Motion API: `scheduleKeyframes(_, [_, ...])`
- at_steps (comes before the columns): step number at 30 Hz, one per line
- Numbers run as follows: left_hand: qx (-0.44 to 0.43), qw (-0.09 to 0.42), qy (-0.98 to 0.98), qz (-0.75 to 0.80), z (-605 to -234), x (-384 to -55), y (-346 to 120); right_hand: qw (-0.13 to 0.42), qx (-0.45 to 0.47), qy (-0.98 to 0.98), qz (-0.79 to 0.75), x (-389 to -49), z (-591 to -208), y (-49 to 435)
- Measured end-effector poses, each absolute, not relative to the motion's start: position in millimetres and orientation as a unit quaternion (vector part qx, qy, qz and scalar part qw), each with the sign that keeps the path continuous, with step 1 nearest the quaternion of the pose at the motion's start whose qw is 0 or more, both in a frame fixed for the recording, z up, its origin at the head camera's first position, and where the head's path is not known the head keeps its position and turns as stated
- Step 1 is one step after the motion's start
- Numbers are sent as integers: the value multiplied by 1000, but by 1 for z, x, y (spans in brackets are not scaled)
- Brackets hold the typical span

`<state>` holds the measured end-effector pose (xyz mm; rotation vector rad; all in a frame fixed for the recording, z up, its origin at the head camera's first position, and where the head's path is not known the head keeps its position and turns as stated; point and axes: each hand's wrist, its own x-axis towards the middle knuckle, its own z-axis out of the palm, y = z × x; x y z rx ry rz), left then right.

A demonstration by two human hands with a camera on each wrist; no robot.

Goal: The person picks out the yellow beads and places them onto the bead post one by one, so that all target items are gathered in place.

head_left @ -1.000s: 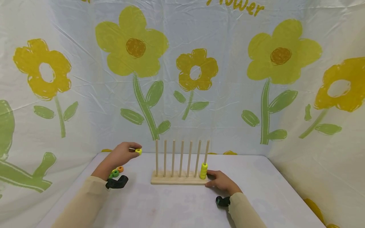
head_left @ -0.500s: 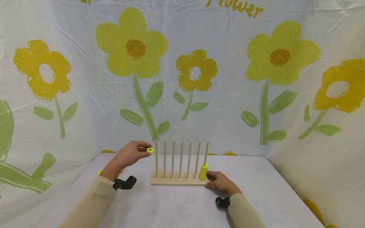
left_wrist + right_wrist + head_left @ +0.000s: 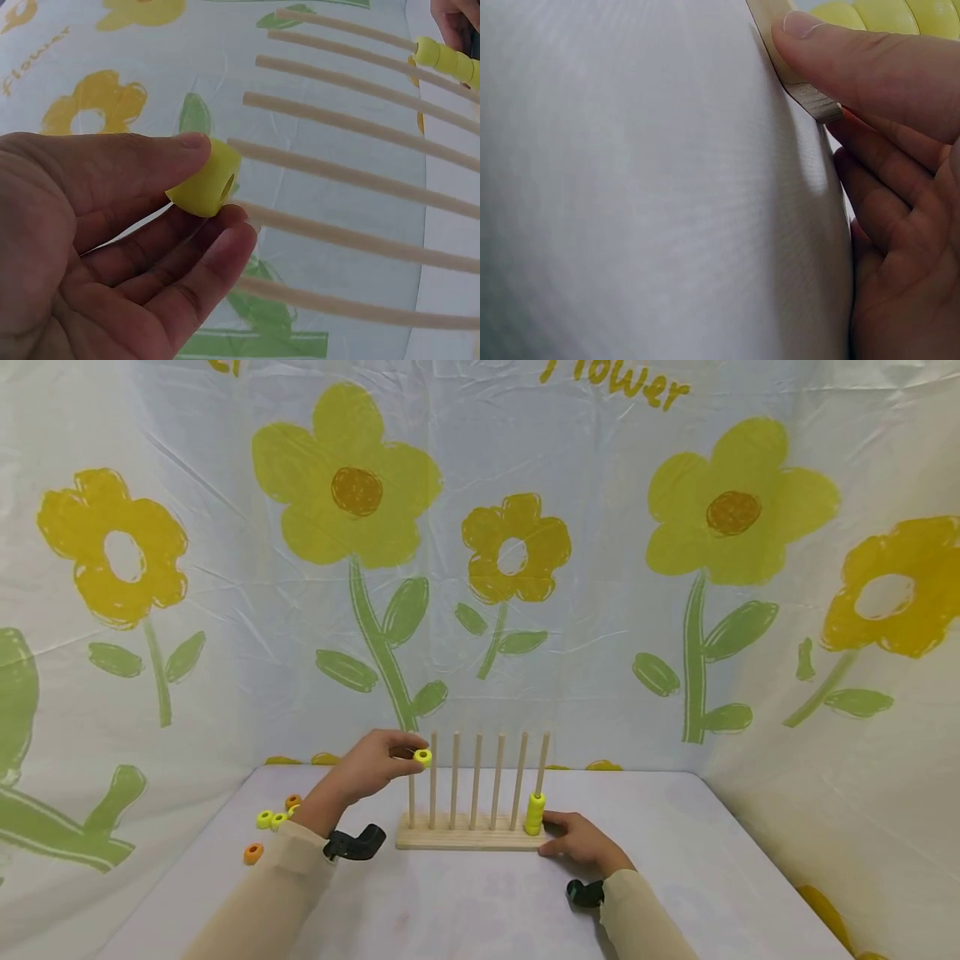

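Note:
My left hand (image 3: 378, 766) pinches a yellow bead (image 3: 206, 180) between thumb and fingers, its hole showing. In the head view the bead overlaps the upper part of the leftmost pegs (image 3: 432, 777), which stand in a row on a wooden base (image 3: 468, 839). My right hand (image 3: 581, 839) grips the right end of this base, thumb on its front edge (image 3: 799, 37) and the other fingers behind. A stack of several yellow beads (image 3: 535, 814) sits low on the rightmost peg; the other pegs carry no beads.
Loose beads lie on the table left of the pegboard: an orange bead (image 3: 253, 853) in front, yellow beads (image 3: 265, 818) and another orange bead (image 3: 293, 802) behind. My left forearm partly covers them. A flower-printed cloth (image 3: 585, 677) hangs behind the table.
My left hand has carried the yellow bead rightward, from left of the pegboard to its leftmost pegs. More loose beads show behind the left arm. My right hand stays on the base.

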<state>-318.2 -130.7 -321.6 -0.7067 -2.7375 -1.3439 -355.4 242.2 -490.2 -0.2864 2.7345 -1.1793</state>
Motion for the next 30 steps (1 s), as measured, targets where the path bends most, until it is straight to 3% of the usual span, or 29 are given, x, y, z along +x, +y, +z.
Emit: scheduleKeyframes(30, [-237,9,-855,-461,-318,-326,-55,76,-85,914,-390,-361,-497,244])
